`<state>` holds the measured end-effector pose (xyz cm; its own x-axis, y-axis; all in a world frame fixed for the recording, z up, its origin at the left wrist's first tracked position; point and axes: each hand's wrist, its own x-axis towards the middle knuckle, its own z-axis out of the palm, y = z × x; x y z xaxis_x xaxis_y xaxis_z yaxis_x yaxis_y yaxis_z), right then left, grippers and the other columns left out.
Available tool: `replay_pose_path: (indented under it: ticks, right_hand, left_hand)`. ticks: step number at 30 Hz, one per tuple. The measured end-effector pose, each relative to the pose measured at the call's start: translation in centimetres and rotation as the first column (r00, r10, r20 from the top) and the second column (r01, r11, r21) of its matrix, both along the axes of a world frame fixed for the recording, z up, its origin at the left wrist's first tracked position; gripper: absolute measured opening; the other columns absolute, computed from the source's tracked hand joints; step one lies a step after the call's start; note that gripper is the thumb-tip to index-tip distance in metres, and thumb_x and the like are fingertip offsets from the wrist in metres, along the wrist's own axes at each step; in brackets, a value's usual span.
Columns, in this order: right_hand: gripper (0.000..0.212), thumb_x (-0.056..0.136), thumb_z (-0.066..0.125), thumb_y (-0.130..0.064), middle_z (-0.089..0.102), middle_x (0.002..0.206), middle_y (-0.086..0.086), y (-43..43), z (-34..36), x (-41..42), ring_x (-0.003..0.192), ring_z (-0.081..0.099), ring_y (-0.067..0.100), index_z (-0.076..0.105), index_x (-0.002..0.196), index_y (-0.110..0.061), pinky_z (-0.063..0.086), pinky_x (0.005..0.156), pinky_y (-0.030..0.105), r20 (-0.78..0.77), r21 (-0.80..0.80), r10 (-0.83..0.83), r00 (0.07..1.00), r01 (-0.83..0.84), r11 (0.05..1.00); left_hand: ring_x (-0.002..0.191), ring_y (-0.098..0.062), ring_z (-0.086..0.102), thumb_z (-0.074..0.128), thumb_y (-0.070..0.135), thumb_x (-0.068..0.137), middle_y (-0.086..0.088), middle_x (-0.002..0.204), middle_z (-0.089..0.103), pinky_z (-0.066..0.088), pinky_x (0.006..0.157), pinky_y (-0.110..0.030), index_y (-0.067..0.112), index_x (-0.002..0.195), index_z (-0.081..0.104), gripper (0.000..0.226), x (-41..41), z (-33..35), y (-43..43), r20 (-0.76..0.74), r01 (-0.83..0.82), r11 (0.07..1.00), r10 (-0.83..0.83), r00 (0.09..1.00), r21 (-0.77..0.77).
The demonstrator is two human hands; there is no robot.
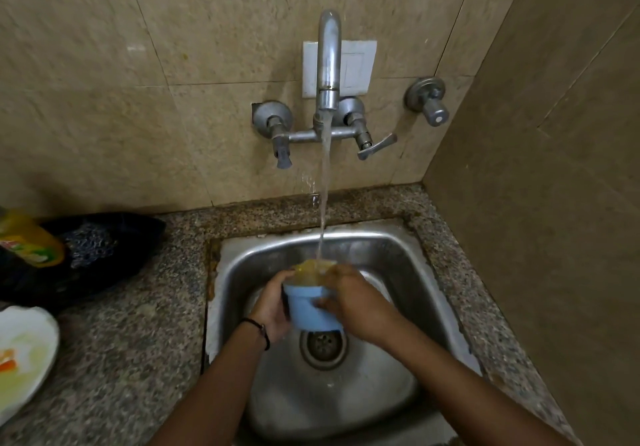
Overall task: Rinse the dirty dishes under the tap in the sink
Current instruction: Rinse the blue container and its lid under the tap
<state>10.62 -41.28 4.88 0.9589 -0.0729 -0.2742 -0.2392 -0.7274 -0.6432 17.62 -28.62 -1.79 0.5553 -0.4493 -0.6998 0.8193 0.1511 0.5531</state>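
A blue cup (309, 310) is held upright over the steel sink (388, 255), just above the drain (323, 345). Water runs from the wall tap (328, 61) straight into the cup, which is full of yellowish water. My left hand (272, 307) grips the cup's left side. On the right side, my right hand (356, 303) wraps around it, fingers across the front. The cup's far wall is hidden by the hands.
A white plate (24, 352) with food scraps lies on the granite counter (138, 341) at the left edge. Behind it sit a yellow dish-soap bottle (29, 238) and a dark bag (104, 251). Tiled walls close in behind and to the right.
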Motion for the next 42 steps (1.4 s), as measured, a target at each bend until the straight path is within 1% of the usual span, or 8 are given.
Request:
replay_pose_path:
  ticks: [5,11,17,23,28,33,38,42]
  right_hand:
    - [0.040,0.092,0.053,-0.046,0.068,0.101,0.011,-4.2,0.4,-1.4,0.093,0.065,0.031,0.064,0.114,-0.014,0.053,0.077,0.055,-0.362,0.594,-0.289,0.886,0.459,0.661]
    - [0.029,0.096,0.048,-0.032,0.066,0.083,0.008,-5.8,-0.7,-0.5,0.074,0.059,0.022,0.065,0.108,-0.012,0.048,0.070,0.037,-0.420,0.563,-0.518,0.745,0.661,0.496]
    - [0.031,0.101,0.040,-0.028,0.065,0.118,0.010,-3.9,0.4,1.4,0.100,0.059,0.021,0.063,0.116,-0.015,0.045,0.088,0.035,0.093,0.280,-0.536,0.839,0.494,0.823]
    - [0.043,0.090,0.043,-0.011,0.048,0.141,0.014,0.8,-1.8,0.5,0.136,0.039,0.028,0.051,0.133,-0.005,0.021,0.116,0.045,0.597,-0.317,0.143,0.789,0.069,0.946]
    - [0.047,0.090,0.041,-0.011,0.047,0.143,0.012,0.6,-1.6,1.7,0.138,0.035,0.021,0.047,0.137,-0.005,0.019,0.117,0.042,0.651,-0.402,0.236,0.721,0.064,0.914]
    - [0.044,0.098,0.032,-0.027,0.063,0.118,0.016,0.4,1.4,5.3,0.108,0.058,0.028,0.055,0.128,-0.005,0.043,0.094,0.033,0.549,-0.199,-0.079,0.832,0.222,0.955]
    - [0.046,0.094,0.035,-0.027,0.062,0.124,0.016,1.6,0.4,4.4,0.115,0.059,0.028,0.056,0.127,-0.002,0.044,0.101,0.045,0.614,-0.565,0.246,0.750,0.200,0.801]
    - [0.046,0.098,0.032,-0.037,0.063,0.120,0.014,0.8,1.1,4.3,0.110,0.058,0.028,0.058,0.123,-0.008,0.047,0.090,0.036,0.528,-0.247,-0.059,0.847,0.220,0.944]
  left_hand:
    - [0.082,-0.029,0.067,0.055,0.049,0.088,-0.019,0.101,0.070,0.052,0.079,-0.040,0.015,0.108,0.068,0.042,0.5,0.7,0.2,0.111,0.086,0.993,-0.095,0.989,0.078]
    - [0.097,-0.028,0.068,0.050,0.044,0.093,-0.011,0.104,0.073,0.053,0.087,-0.047,0.022,0.104,0.071,0.032,0.5,3.5,-0.7,0.372,0.205,0.963,-0.258,0.892,0.177]
    - [0.095,-0.027,0.065,0.051,0.025,0.097,-0.015,0.110,0.069,0.053,0.083,-0.044,0.016,0.099,0.069,0.020,0.2,4.6,-1.1,0.483,0.052,0.987,-0.121,0.867,0.155]
    - [0.105,-0.033,0.061,0.046,0.019,0.098,-0.018,0.112,0.067,0.048,0.092,-0.044,0.011,0.101,0.066,0.021,0.3,5.4,-1.3,0.527,-0.099,0.989,0.028,0.849,0.106]
    - [0.104,-0.031,0.062,0.046,0.019,0.098,-0.016,0.109,0.068,0.045,0.098,-0.051,0.018,0.093,0.067,0.021,-0.1,5.8,-0.9,0.577,-0.191,0.976,0.098,0.811,0.102]
    - [0.089,-0.025,0.061,0.045,0.021,0.100,-0.007,0.093,0.070,0.049,0.089,-0.051,0.020,0.093,0.068,0.024,-0.9,5.8,-0.4,0.664,-0.213,0.972,0.095,0.741,0.098]
    - [0.089,-0.026,0.060,0.043,0.016,0.099,-0.003,0.086,0.069,0.048,0.087,-0.047,0.020,0.087,0.066,0.026,-0.7,6.4,-0.1,0.653,-0.251,0.966,0.148,0.743,0.067]
    - [0.088,-0.024,0.061,0.046,0.021,0.099,-0.002,0.089,0.071,0.049,0.083,-0.045,0.023,0.090,0.068,0.024,-1.0,6.0,0.2,0.687,-0.221,0.970,0.094,0.721,0.100]
